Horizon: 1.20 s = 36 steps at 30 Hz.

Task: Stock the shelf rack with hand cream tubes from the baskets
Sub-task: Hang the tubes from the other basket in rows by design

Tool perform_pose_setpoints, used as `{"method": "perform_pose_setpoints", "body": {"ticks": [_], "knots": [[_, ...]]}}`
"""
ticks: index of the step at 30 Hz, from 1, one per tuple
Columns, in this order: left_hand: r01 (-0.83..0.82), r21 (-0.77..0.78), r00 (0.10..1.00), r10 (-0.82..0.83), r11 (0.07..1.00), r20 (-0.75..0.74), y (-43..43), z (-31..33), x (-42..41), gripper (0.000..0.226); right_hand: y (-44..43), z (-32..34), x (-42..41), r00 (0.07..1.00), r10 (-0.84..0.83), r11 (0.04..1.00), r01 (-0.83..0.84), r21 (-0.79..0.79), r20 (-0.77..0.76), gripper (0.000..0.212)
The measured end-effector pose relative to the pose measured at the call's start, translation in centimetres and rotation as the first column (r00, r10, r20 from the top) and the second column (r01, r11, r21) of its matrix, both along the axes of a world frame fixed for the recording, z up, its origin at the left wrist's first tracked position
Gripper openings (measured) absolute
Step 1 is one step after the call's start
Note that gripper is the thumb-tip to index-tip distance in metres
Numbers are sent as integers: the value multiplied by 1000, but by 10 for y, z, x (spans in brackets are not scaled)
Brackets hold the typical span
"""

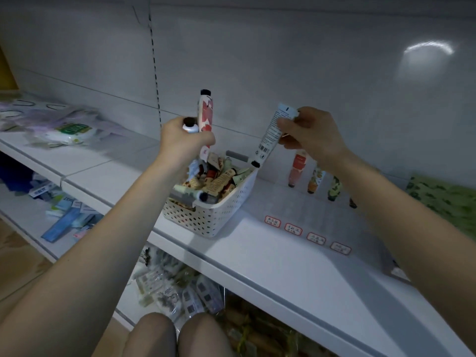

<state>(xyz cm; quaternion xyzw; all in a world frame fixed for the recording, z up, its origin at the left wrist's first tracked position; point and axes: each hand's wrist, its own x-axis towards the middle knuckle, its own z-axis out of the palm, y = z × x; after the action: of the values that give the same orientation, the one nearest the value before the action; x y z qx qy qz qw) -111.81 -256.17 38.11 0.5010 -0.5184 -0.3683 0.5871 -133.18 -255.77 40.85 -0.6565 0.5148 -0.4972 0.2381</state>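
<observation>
The left hand (184, 141) grips a red-patterned tube (206, 113), perhaps a second too; the right hand (311, 135) pinches a white tube (271, 134) above the basket (213, 217).

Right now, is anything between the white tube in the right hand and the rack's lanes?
Nothing visible. The right hand holds the white tube cap down over the basket, at its right corner. The rack sits right of it, front lanes bare. Stocked tubes stand only at the back. The forearm hides some of the rack.
</observation>
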Motion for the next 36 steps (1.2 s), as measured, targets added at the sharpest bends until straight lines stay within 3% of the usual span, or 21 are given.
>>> {"method": "perform_pose_setpoints", "body": {"ticks": [2, 8, 15, 17, 20, 24, 31, 36], "knots": [[76, 40, 997, -75, 996, -28, 15, 3, -11, 24, 18, 3, -7, 1000, -3, 1000, 2, 11, 22, 3], [284, 10, 947, -283, 959, 151, 55, -19, -51, 28, 54, 5, -16, 992, -122, 989, 119, 86, 38, 10], [332, -94, 902, -286, 939, 323, 83, -30, -85, 40, 82, 0, -23, 978, -208, 977, 209, 46, -22, 27], [367, -65, 899, -336, 928, 280, 88, -31, -89, 37, 91, 1, -30, 986, -165, 982, 167, 84, -22, 25], [488, 19, 872, -488, 873, 28, 96, -32, -90, 30, 100, 2, -43, 999, -39, 981, 36, 189, 11, 29], [579, 43, 812, -571, 814, -125, 102, -34, -92, 25, 99, -1, -51, 990, 34, 955, -72, 288, 137, 26], [621, 50, 783, -616, 782, -86, 97, -45, -96, 24, 96, -7, -56, 966, 17, 962, -87, 260, 257, 8], [548, 56, 836, -549, 835, 8, 95, -51, -99, 27, 99, -11, -55, 980, -59, 982, 23, 189, 190, 11]]}}
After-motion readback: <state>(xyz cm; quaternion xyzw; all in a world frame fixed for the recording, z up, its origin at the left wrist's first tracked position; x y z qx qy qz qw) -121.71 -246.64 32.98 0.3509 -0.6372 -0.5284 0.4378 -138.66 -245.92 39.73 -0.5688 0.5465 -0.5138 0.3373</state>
